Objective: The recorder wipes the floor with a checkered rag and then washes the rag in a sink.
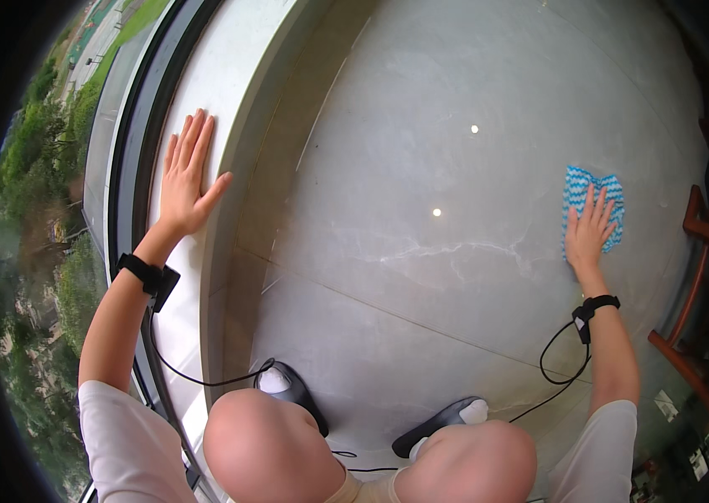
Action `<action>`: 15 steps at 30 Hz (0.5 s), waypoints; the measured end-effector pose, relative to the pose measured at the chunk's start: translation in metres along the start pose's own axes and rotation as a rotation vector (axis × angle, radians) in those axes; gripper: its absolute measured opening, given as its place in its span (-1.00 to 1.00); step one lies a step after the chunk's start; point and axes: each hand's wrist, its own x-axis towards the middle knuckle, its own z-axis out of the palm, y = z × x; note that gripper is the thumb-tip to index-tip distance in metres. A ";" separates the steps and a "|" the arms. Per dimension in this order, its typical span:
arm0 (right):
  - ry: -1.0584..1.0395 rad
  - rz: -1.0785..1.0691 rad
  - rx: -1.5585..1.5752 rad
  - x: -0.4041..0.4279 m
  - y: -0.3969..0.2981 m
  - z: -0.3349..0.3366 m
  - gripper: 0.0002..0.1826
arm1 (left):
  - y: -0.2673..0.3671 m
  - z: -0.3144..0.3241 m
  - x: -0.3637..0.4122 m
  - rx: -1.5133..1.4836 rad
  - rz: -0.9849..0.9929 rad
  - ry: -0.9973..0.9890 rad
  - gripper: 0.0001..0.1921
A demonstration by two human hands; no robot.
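My left hand lies palm down on a white window ledge, fingers extended and thumb out to the side, holding nothing. Far to its right, my right hand presses flat, fingers apart, on a blue and white wavy-striped cloth. The cloth is spread on the grey marbled floor tile, and its middle is covered by the hand. Each wrist wears a black strap with a small box and a cable.
Close to the ledge runs a dark window frame, with trees beyond the glass. Reddish-brown wooden furniture stands at the right rim. My knees and dark slippers are below, near a loose black cable.
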 end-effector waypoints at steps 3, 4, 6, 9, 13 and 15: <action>0.021 -0.010 0.003 0.009 -0.027 -0.019 -0.30 | 0.017 -0.012 -0.001 -0.054 -0.009 -0.001 -0.18; 0.025 -0.018 -0.002 0.018 -0.041 -0.022 -0.30 | 0.023 -0.017 0.000 -0.052 -0.013 -0.004 -0.18; 0.059 -0.030 0.011 0.036 -0.085 -0.019 -0.27 | 0.024 -0.018 0.003 -0.053 -0.022 -0.010 -0.18; 0.057 0.010 0.026 0.070 -0.168 -0.014 -0.25 | 0.018 -0.018 0.002 -0.063 -0.022 -0.014 -0.18; 0.130 0.055 0.041 0.115 -0.253 -0.005 -0.24 | 0.012 -0.016 0.001 -0.090 -0.040 -0.011 -0.18; 0.151 0.103 0.066 0.132 -0.282 0.000 -0.24 | 0.012 -0.017 0.001 -0.087 -0.036 -0.030 -0.18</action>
